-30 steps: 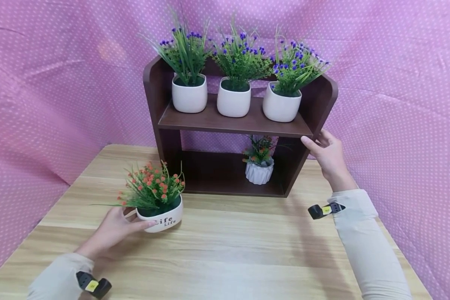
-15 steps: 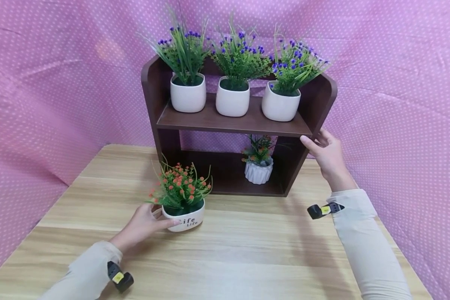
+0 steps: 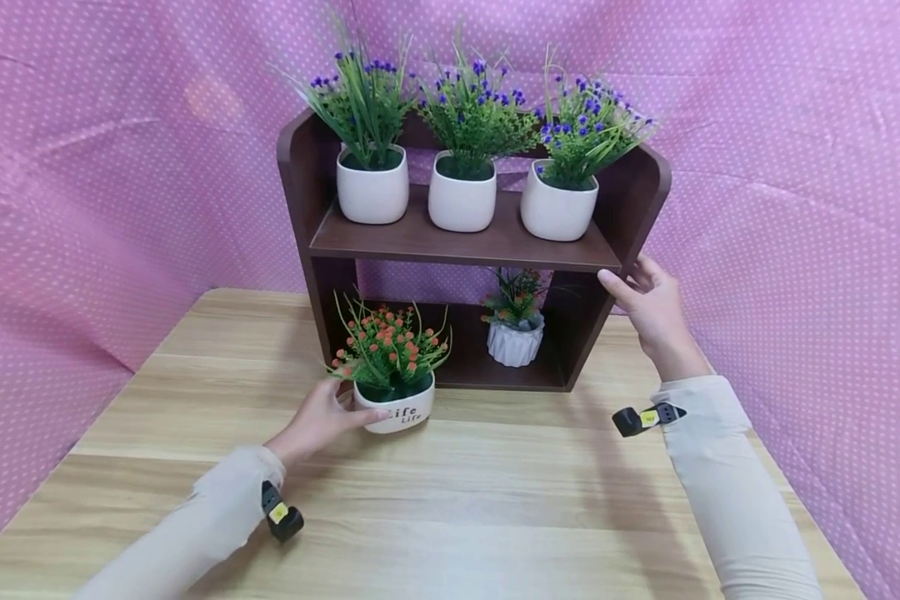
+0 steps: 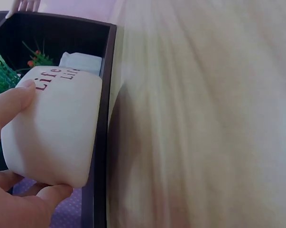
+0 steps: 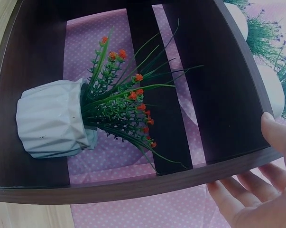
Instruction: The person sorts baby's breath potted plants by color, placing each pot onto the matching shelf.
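Observation:
My left hand grips a white oval flowerpot lettered "Life", planted with orange flowers and green leaves. The thumb lies across its front, the fingers go behind and below it, as the left wrist view shows. This pot is in front of the lower left opening of a dark brown two-tier shelf. My right hand holds the shelf's right side panel, thumb at the front edge by the middle board, fingers on the outer face. On the lower board at right stands a white ribbed flowerpot with small orange flowers.
Three white flowerpots with purple flowers stand on the upper board: left, middle and right. The shelf stands on a light wooden table. A pink dotted cloth hangs behind and around it.
My left hand has carried the orange-flowered pot rightward, then also toward the shelf's lower opening. The right hand stays on the side panel.

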The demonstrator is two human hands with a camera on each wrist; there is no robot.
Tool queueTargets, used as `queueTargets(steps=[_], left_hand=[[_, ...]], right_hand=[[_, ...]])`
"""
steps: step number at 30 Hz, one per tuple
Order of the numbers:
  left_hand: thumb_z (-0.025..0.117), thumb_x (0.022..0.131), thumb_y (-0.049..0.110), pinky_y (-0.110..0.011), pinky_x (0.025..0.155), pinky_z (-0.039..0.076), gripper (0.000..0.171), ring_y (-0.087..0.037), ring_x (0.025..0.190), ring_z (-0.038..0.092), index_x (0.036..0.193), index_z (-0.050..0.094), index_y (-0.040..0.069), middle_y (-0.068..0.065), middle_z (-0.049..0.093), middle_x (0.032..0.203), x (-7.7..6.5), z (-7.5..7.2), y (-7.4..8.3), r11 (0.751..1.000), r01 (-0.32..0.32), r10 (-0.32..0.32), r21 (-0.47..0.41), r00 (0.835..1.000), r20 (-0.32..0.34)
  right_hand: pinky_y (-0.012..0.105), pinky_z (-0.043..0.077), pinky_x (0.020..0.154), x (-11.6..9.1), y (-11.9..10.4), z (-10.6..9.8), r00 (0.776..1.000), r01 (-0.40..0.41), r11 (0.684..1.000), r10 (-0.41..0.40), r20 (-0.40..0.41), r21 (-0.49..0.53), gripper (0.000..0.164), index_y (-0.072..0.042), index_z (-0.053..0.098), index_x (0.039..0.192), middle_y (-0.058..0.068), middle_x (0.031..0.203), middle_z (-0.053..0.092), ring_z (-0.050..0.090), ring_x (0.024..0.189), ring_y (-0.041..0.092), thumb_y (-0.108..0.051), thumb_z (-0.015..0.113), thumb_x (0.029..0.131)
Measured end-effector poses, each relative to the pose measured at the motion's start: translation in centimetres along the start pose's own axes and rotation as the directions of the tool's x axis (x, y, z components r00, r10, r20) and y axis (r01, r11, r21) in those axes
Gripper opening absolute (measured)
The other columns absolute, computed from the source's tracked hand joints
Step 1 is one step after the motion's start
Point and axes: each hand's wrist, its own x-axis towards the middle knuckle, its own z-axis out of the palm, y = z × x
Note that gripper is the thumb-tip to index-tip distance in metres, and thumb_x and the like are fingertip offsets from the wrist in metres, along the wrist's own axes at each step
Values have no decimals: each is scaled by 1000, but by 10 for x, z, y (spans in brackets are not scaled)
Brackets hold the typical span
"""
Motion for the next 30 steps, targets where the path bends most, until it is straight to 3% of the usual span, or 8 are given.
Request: queueTargets(steps=[6, 10, 16, 22, 30], left_hand=[[86, 71, 22, -36, 106, 40, 78, -31, 130, 46, 135, 47, 1, -18, 51, 138, 21, 4, 1, 999, -41, 41, 8, 999, -8], [85, 73, 24, -37, 111, 34, 83, -30, 136, 38, 141, 42, 4, -15, 43, 145, 33, 5, -2, 1000, -31, 31, -6, 999, -10], [83, 76, 22, -38, 112, 33, 87, -29, 137, 37, 146, 34, 5, -17, 41, 146, 53, 0, -7, 998, -52, 52, -26, 999, -3], [79, 81, 22, -39, 111, 35, 90, -28, 137, 36, 151, 24, 11, -14, 36, 150, 67, -3, -10, 999, -18, 18, -27, 1000, -4], [76, 83, 13, -42, 112, 33, 83, -31, 138, 35, 148, 26, 6, -16, 35, 150, 81, 0, -25, 993, -51, 51, -103, 999, -9]], right_hand=[[49, 40, 106, 0, 0, 0, 1000, 2, 1000, -2, -2, 2, 65, -18, 43, 145, 13, 148, 42, 43, 132, 31, -29, 71, 88], [48, 41, 106, 0, 1, 0, 1000, 6, 1000, -6, 3, -9, 66, -18, 42, 146, 13, 148, 42, 43, 133, 31, -29, 70, 88], [49, 40, 106, 0, 1, -1, 1000, 11, 1000, -11, 3, -2, 65, -17, 40, 147, 14, 148, 41, 43, 132, 32, -27, 69, 89], [48, 41, 106, 0, 1, 0, 1000, 11, 1000, -11, 1, -18, 64, -16, 42, 146, 16, 147, 43, 45, 130, 31, -27, 69, 89], [46, 43, 105, -1, 1, 1, 1000, 16, 999, -16, 0, -47, 65, -15, 39, 147, 17, 147, 42, 45, 130, 32, -28, 67, 91]])
